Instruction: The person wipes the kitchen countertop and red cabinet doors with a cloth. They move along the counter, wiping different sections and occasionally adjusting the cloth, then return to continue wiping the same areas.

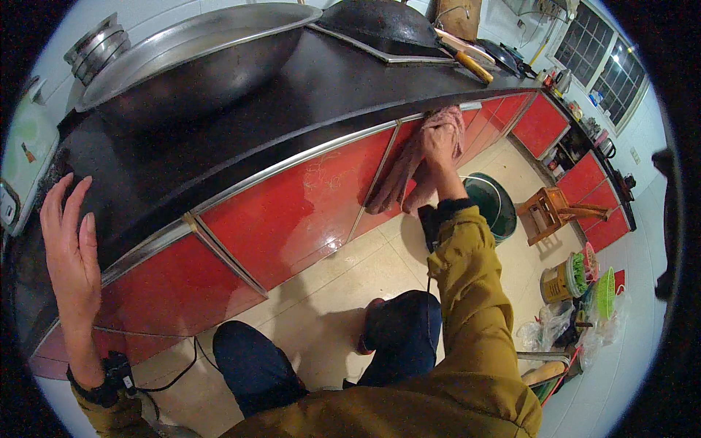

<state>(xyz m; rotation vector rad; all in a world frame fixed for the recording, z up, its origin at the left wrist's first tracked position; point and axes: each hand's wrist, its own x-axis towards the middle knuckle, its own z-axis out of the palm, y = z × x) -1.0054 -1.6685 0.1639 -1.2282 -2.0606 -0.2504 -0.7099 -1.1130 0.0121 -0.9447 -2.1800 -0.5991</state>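
My right hand (440, 143) grips a pink cloth (391, 178) against the red cabinet doors (296, 202), just under the edge of the black countertop (350, 76). The cloth hangs down below my fist in long folds. At the left, my left hand (71, 235) is raised with fingers apart, over or against the counter's front edge; whether it touches is hard to tell. Nothing is in it. A large metal basin (219, 65) rests on the counter between my hands, towards the wall.
A black wok (383, 24) and a wooden-handled tool (473, 67) lie at the counter's back right. On the tiled floor stand a green bucket (506, 211), a wooden stool (547, 213) and a tin (556, 282) with greens. A cable (181, 372) runs beside my knees.
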